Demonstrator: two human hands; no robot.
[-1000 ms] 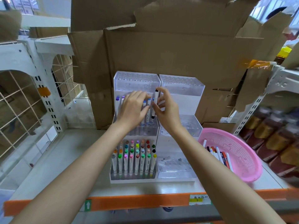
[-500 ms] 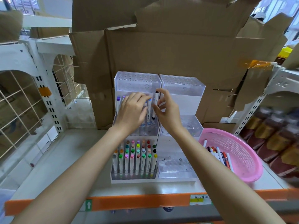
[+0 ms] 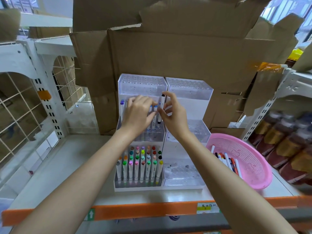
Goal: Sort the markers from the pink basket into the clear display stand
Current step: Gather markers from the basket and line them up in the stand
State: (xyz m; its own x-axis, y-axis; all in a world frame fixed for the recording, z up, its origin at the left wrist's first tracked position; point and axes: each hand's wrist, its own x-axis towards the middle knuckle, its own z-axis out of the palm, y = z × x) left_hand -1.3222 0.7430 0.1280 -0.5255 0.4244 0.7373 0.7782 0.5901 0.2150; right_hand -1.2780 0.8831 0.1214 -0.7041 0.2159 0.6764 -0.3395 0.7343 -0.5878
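The right hand [image 3: 173, 115] pinches a white marker with black ends [image 3: 162, 102] between thumb and fingertips. It holds the marker nearly upright over the right edge of the left middle tier of the clear display stand [image 3: 141, 85], its lower tip above the tier's holes. The left hand [image 3: 138, 114] lies just left of it, fingers bent over the blue-capped markers [image 3: 155, 108] standing in that tier. Whether it grips one cannot be told.

The stand's front left tier is packed with coloured markers [image 3: 140, 164], while its three right tiers and top left tier show open holes. The pink basket [image 3: 263, 166] sits just right of the stand, near the shelf's orange front edge [image 3: 143, 211], with loose markers [image 3: 226, 161] inside. Cardboard boxes [image 3: 168, 56] stand close behind the stand, and bare shelf lies to its left.
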